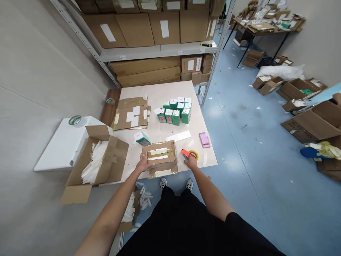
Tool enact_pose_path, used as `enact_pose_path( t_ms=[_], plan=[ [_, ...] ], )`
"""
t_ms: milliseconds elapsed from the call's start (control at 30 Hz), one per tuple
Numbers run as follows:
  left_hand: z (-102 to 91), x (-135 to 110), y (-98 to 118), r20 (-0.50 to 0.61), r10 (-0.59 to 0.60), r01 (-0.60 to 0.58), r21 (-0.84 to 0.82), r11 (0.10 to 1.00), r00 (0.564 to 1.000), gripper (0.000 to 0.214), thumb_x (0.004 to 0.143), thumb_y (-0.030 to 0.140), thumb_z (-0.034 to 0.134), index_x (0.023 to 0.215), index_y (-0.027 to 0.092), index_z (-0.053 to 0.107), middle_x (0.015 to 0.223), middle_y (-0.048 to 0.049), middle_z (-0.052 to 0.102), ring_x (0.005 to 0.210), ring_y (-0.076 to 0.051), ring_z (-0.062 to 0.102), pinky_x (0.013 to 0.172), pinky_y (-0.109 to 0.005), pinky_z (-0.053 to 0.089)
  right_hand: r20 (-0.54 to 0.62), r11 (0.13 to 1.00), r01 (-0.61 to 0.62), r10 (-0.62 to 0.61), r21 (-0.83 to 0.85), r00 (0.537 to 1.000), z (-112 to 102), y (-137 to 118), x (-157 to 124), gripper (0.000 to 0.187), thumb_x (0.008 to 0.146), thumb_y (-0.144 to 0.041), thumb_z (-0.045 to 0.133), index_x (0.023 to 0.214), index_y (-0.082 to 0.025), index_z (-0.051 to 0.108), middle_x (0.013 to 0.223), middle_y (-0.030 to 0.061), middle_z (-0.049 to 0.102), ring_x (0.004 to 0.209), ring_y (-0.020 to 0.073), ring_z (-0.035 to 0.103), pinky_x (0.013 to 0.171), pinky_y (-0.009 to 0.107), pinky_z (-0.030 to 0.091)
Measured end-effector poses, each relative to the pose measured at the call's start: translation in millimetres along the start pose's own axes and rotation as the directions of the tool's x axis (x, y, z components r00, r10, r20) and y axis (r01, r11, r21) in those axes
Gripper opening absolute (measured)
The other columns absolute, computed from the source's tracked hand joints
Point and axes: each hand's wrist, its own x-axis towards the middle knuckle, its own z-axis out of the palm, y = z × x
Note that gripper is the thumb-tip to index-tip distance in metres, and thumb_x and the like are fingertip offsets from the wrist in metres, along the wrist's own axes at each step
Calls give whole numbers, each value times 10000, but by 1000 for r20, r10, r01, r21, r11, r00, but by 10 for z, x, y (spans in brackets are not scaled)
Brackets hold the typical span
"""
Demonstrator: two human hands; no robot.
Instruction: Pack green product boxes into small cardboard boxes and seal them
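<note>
A small cardboard box (161, 152) with strips of tape and white labels sits near the table's front edge, one flap hanging toward me. My left hand (144, 163) grips its left end, thumb along the front side. To the right of the box, my right hand (191, 162) is closed on an orange tape dispenser (184, 152) with a yellow roll, low over the tabletop. Behind the box a green and white carton (142, 138) lies tilted. Several more green cartons (176, 117) stand grouped farther back. White paper strips (179, 136) lie between them and the box.
Flattened cardboard (130, 115) is stacked at the table's back left. An open carton (114, 160) of white packing material stands at the left. A pink stack (204, 139) lies near the right edge. Behind the table rises a shelf (149, 52) full of boxes.
</note>
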Motion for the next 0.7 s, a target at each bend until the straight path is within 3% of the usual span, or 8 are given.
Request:
enact_pose_path(
  t_ms=[200, 300, 367, 533, 700],
  plan=[
    [-36, -16, 25, 71, -3, 5, -31, 1000, 997, 1418, 670, 727, 809, 1671, 120, 8, 1742, -259, -45, 1624, -386, -11, 1263, -502, 256, -16, 997, -27, 26, -70, 1000, 150, 7, 85, 676, 790, -409, 768, 1379, -127, 593, 1421, 261, 612, 1349, 390, 547, 1103, 445, 387],
    [-44, -18, 35, 65, -17, 21, -56, 998, 998, 1387, 678, 664, 834, 1673, 140, 22, 1747, -248, -11, 1626, -376, 9, 1262, -493, 263, -90, 998, -67, 66, -11, 994, 200, -7, 87, 558, 771, -333, 764, 1260, -86, 661, 1318, 291, 672, 1288, 406, 601, 1094, 485, 396],
    [-43, -21, 37, 48, -26, 30, -79, 996, 999, 1356, 674, 607, 855, 1672, 158, 55, 1748, -236, 54, 1625, -376, 47, 1258, -481, 282, -119, 997, -78, 81, 25, 990, 196, 3, 61, 432, 757, -295, 751, 1142, -103, 706, 1173, 264, 739, 1183, 401, 663, 1045, 506, 435],
    [-30, -18, 39, 23, -8, 11, -123, 992, 1000, 1367, 631, 549, 882, 1666, 184, 68, 1743, -228, 108, 1619, -385, 100, 1252, -497, 299, -217, 998, -8, 23, 69, 976, 20, 67, -52, 171, 759, -274, 723, 893, -168, 726, 918, 184, 772, 1018, 394, 708, 973, 538, 475],
    [-8, -4, 65, 30, -13, 17, -123, 992, 999, 1329, 631, 503, 887, 1653, 163, 108, 1745, -243, 69, 1622, -384, 72, 1271, -481, 253, -311, 995, 95, -87, 9, 947, -296, 80, -168, 153, 800, -209, 632, 884, -156, 747, 999, 229, 739, 1121, 413, 637, 1052, 547, 410]
  ],
)
